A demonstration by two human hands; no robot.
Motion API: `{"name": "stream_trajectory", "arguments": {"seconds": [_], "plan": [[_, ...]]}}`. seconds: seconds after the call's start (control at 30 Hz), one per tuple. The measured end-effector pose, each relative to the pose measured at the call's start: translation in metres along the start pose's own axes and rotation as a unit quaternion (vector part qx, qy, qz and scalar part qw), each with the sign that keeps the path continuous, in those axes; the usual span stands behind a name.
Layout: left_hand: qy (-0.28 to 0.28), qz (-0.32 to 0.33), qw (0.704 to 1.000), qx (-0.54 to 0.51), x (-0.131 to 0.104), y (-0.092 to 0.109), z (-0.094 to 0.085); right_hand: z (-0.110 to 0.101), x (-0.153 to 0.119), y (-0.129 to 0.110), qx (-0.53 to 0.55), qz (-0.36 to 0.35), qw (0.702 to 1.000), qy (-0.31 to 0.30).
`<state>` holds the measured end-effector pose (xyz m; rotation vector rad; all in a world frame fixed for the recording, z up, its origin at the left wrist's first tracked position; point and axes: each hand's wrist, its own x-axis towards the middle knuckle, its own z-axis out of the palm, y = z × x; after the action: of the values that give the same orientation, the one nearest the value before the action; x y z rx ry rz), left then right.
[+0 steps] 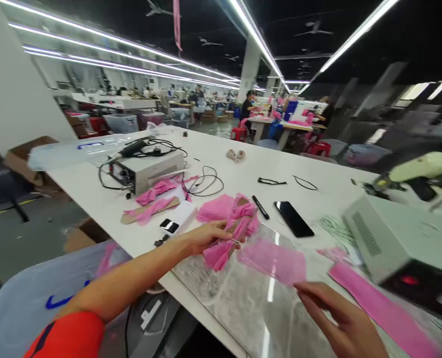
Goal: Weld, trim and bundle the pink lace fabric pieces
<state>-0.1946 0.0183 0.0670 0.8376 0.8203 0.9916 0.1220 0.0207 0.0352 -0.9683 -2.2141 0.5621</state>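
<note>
My left hand (pixel 211 237) is closed at a gathered pink fabric bundle (pixel 239 219) with tan strips in it. A thin silvery item shows at its fingertips, too small to name. To the right of the bundle, a sheer pink fabric piece (pixel 275 259) lies over a glossy marbled sheet (pixel 251 311). At this piece's near right corner my right hand (pixel 333 311) is closed, thumb and forefinger pinched on the edge. A folded pink stack (pixel 215 208) lies behind the left hand.
A grey box machine with a cable (pixel 150 171) stands at left, a second machine (pixel 403 238) at right. A black phone (pixel 293 219), a marker (pixel 260 207), a white box (pixel 181 216) and a long pink strip (pixel 381 308) lie on the white table (pixel 239 174). People work farther back.
</note>
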Motion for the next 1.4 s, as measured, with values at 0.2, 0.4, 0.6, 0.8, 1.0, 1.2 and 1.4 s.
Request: {"name": "stream_trajectory", "arguments": {"seconds": [0.2, 0.4, 0.6, 0.8, 1.0, 1.2, 1.4], "plan": [[-0.068, -0.077, 0.992, -0.069, 0.004, -0.048, 0.049, 0.01, 0.02, -0.044, 0.092, 0.029, 0.994, 0.048], [-0.1, -0.077, 0.991, 0.032, 0.01, -0.068, 0.083, 0.002, 0.008, -0.026, 0.137, 0.087, 0.982, 0.092], [-0.129, -0.068, 0.962, 0.229, 0.017, -0.066, 0.087, -0.017, -0.007, -0.009, 0.049, 0.043, 0.987, 0.144], [-0.099, -0.035, 0.906, 0.41, 0.016, -0.056, 0.089, -0.02, -0.024, 0.009, 0.009, -0.023, 0.997, 0.07], [-0.1, 0.0, 0.831, 0.547, 0.012, -0.042, 0.099, -0.031, -0.026, 0.007, 0.035, 0.004, 0.994, 0.108], [-0.223, 0.003, 0.814, 0.536, 0.018, -0.033, 0.1, -0.03, -0.021, 0.004, 0.139, 0.041, 0.989, 0.031], [-0.291, -0.065, 0.821, 0.487, 0.022, -0.031, 0.088, -0.028, -0.021, 0.007, 0.31, 0.177, 0.932, -0.065]]}}
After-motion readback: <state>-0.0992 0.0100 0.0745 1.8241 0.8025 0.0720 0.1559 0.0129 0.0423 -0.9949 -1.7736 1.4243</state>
